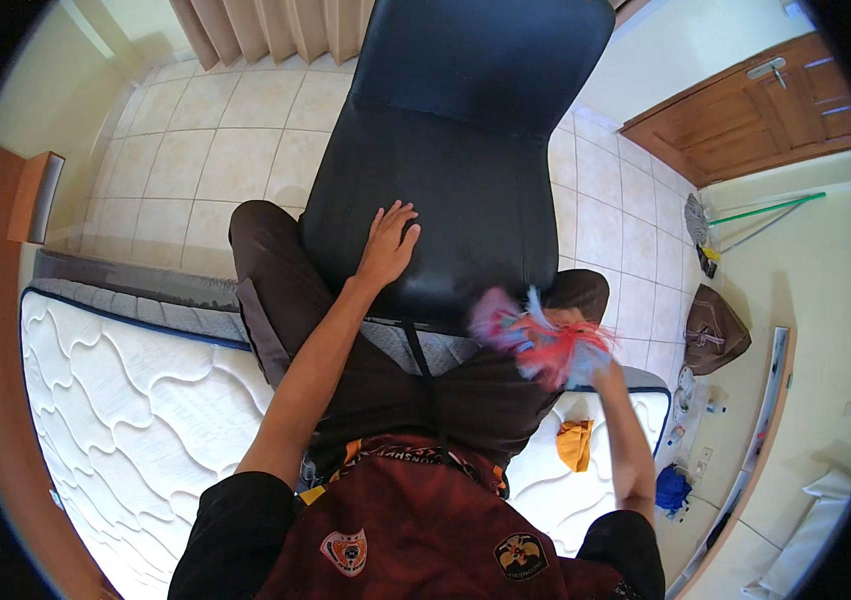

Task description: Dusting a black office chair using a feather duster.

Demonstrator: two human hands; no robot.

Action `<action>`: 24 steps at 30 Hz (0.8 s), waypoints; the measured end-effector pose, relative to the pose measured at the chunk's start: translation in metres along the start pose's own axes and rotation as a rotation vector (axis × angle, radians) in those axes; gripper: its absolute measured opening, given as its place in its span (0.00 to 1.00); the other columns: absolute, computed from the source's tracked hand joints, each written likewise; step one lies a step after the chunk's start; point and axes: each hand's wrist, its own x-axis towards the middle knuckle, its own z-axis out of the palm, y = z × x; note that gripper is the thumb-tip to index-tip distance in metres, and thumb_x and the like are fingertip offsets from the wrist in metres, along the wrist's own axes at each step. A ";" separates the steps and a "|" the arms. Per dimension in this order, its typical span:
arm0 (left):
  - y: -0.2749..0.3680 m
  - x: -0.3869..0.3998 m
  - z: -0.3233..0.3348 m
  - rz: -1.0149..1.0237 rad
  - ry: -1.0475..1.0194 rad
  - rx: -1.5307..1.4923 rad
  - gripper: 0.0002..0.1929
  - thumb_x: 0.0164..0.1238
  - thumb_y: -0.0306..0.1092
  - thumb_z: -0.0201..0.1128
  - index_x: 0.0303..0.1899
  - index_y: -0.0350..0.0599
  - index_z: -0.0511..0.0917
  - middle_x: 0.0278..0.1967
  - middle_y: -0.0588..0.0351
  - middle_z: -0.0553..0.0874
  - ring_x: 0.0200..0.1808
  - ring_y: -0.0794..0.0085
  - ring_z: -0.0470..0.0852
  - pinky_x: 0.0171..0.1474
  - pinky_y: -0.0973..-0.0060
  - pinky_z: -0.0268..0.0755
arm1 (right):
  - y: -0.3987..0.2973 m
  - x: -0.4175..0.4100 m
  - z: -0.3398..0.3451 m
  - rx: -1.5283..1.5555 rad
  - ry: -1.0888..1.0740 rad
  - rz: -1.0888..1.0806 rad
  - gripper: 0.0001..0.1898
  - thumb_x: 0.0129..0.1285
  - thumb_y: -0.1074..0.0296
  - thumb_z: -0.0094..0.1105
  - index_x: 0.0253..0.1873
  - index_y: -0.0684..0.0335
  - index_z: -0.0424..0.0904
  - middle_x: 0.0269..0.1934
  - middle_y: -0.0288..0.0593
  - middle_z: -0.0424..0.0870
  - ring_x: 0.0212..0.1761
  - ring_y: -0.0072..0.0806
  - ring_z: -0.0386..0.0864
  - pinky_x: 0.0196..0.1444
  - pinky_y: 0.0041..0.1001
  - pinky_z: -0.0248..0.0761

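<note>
A black leather-look chair (440,195) stands before me, its backrest away from me and its seat between my knees. My left hand (388,247) rests with spread fingers on the left front part of the seat, holding nothing. At the seat's right front corner, above my right knee, my right hand (575,337) grips a red, pink and pale blue feathery or stringy duster (542,341). The duster is blurred by motion and hides most of that hand's fingers. Whether its strands touch the seat cannot be told.
I sit on a white quilted mattress (140,405) with an orange cloth (575,445) on it, right of my lap. Beyond the tiled floor at right are a brown bag (714,330), a green-handled mop (767,208) and a wooden door (755,112). A beige curtain (275,30) hangs at the far left.
</note>
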 end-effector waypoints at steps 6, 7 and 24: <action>0.002 0.000 0.001 0.043 0.032 -0.014 0.19 0.82 0.40 0.54 0.62 0.37 0.79 0.70 0.44 0.78 0.80 0.55 0.65 0.84 0.55 0.45 | -0.057 -0.026 0.069 0.160 0.115 0.192 0.19 0.66 0.71 0.68 0.62 0.55 0.86 0.51 0.49 0.88 0.48 0.38 0.90 0.50 0.34 0.85; 0.002 0.000 0.002 0.043 0.040 -0.012 0.19 0.82 0.40 0.54 0.62 0.37 0.79 0.70 0.44 0.78 0.79 0.54 0.66 0.83 0.54 0.46 | -0.065 -0.031 0.081 0.365 0.169 0.269 0.20 0.66 0.72 0.67 0.63 0.56 0.86 0.50 0.47 0.88 0.45 0.35 0.89 0.49 0.32 0.85; -0.012 -0.005 -0.041 -0.142 0.392 0.030 0.16 0.84 0.41 0.51 0.61 0.45 0.79 0.70 0.49 0.79 0.81 0.51 0.62 0.83 0.43 0.29 | -0.068 -0.014 0.176 1.252 0.278 0.258 0.20 0.72 0.77 0.61 0.67 0.71 0.80 0.64 0.47 0.84 0.40 0.18 0.80 0.39 0.18 0.72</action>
